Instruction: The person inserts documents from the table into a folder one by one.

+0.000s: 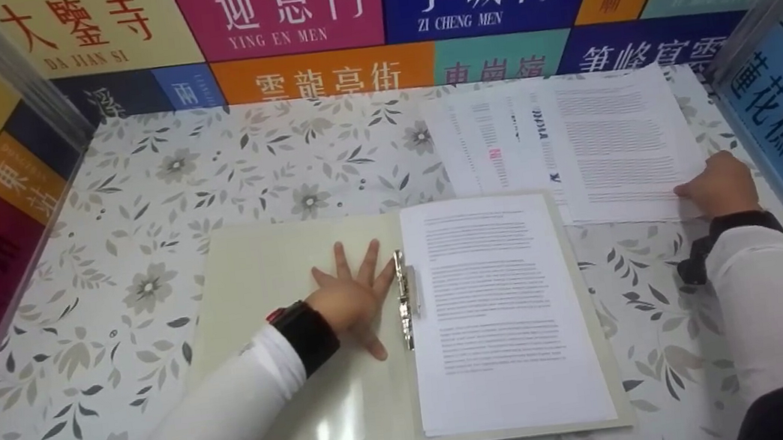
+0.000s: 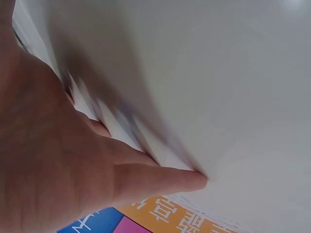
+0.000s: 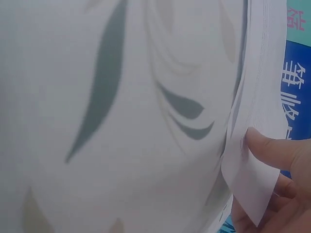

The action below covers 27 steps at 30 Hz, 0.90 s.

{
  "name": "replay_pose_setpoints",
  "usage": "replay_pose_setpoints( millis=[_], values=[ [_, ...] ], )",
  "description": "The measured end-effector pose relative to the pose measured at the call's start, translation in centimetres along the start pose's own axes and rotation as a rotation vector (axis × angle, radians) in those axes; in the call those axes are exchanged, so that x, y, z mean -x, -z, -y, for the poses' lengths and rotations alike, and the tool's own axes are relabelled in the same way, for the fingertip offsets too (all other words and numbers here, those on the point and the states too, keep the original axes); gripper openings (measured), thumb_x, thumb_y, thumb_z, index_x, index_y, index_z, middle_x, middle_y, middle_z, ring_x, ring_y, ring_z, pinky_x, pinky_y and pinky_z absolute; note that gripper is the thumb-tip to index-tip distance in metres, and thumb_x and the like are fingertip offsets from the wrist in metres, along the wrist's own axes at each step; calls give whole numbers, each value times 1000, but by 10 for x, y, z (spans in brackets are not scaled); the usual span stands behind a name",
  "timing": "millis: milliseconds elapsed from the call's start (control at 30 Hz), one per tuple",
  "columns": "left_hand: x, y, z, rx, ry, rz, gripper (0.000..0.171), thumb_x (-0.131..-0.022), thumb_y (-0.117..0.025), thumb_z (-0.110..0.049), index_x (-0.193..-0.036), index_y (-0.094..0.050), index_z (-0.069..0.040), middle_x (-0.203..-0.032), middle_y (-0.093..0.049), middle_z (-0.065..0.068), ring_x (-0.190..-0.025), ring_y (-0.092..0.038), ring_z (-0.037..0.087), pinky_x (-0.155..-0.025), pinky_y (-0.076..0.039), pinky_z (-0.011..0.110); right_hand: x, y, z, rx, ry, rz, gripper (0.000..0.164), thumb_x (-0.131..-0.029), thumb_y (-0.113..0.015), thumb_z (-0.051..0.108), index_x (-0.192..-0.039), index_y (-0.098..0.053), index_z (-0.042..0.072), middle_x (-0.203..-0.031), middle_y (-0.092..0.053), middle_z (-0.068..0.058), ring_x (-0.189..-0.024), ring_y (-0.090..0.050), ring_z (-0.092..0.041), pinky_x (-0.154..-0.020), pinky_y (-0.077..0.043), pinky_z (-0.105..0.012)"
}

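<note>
Remotely, I read folder [image 1: 261, 267] as glossy, smooth plastic; clip [image 1: 404, 301]: shiny metal; filed pages [image 1: 502, 315], loose sheets [image 1: 612, 145]: matt paper.

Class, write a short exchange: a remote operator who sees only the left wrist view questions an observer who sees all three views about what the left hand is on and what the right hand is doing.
Operator: I see the left hand against a pale surface. What is that surface?
Observer: In the head view, it is the left side of an open folder.
Operator: Thanks. My view doesn't show the right hand. What is it doing?
Observer: It pinches loose paper by a corner, as the right wrist view shows.
</note>
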<state>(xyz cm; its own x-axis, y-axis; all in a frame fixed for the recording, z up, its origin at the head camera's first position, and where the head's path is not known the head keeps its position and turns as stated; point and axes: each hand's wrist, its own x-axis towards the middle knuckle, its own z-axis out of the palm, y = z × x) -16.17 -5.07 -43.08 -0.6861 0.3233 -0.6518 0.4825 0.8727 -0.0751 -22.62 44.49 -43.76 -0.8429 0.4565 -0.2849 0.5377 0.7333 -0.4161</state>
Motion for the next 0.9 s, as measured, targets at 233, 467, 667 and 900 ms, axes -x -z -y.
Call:
replay_pose_setpoints(
  millis=[233, 467, 667, 900],
  values=[
    [0, 1, -1, -5, 5, 6, 138, -60, -77, -67, -154, 16, -26, -156, 32, 12, -137, 14, 60, -103, -20, 78, 4, 5, -3, 66, 2, 6, 59, -94, -52, 9, -142, -28, -16, -143, -33, -40, -130, -33, -56, -110, -29, -63],
    [-1, 1, 0, -16, 13, 26, 139, -59, -77, -68, -154, 16, -27, -156, 33, 12, -137, 16, 60, -104, -21, 77, 0, 12, -12, 28, 3, 50, 53, -96, -49, 7, -140, -31, -16, -143, -33, -40, -129, -33, -56, -110, -28, -64],
    [-1, 1, 0, 1, 7, 21, 139, -59, -77, -68, -153, 17, -27, -155, 34, 12, -136, 17, 60, -103, -19, 79, -5, 18, -23, 10, 21, 81, 54, -96, -47, 11, -140, -31, -16, -142, -32, -42, -127, -33, -56, -108, -29, -66],
    [0, 1, 0, 0, 15, 19, 138, -60, -77, -67, -154, 16, -27, -156, 33, 11, -137, 17, 60, -103, -19, 78, -12, 25, -36, -112, -23, 155, 66, -98, -50, 26, -146, -24, -11, -148, -24, -39, -124, -33, -51, -103, -38, -61]
  ],
)
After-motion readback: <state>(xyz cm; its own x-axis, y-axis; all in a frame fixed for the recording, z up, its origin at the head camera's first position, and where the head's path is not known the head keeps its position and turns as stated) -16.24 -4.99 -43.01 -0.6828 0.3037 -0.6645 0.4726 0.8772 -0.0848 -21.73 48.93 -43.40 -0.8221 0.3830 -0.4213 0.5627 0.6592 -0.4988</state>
